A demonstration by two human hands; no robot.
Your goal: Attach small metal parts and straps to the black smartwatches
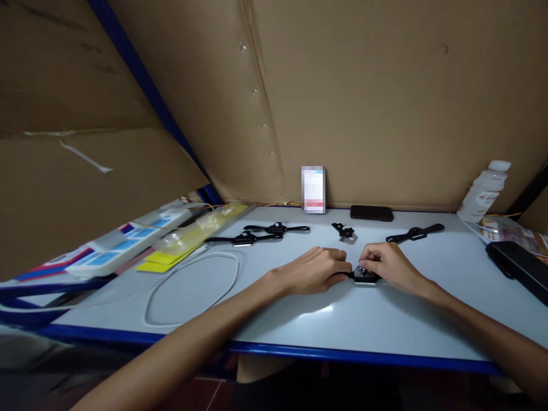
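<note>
Gripping a black two-handled tool (363, 276), just right of centre in the lower half of the frame, on the pale tabletop (291, 325). Left hand (319, 269): fingers curled at the tool's left end, little gap; we can't see the exact contact. Right hand (391, 265): thumb and index nearly together, pinching at the small shiny fittings (363, 269) on the tool's middle; we can't tell if that pinch is firm or only touching. This hand hides the right handle from us.

Handling, our guess: metal, stiff, fairly light, not fragile. Glossy black finish may slip a bit under damp fingers. The bright strip (365, 283) along the lower side of the middle could be a sharp edge, so we'd hold by the handles and keep skin off it. Fittings look fiddly; we'd use fingertips, from above.

Nearby: similar tools (244, 240) lie left of centre, another similar one (415, 233) at centre right, loose black parts (343, 231) just above the hands.
</note>
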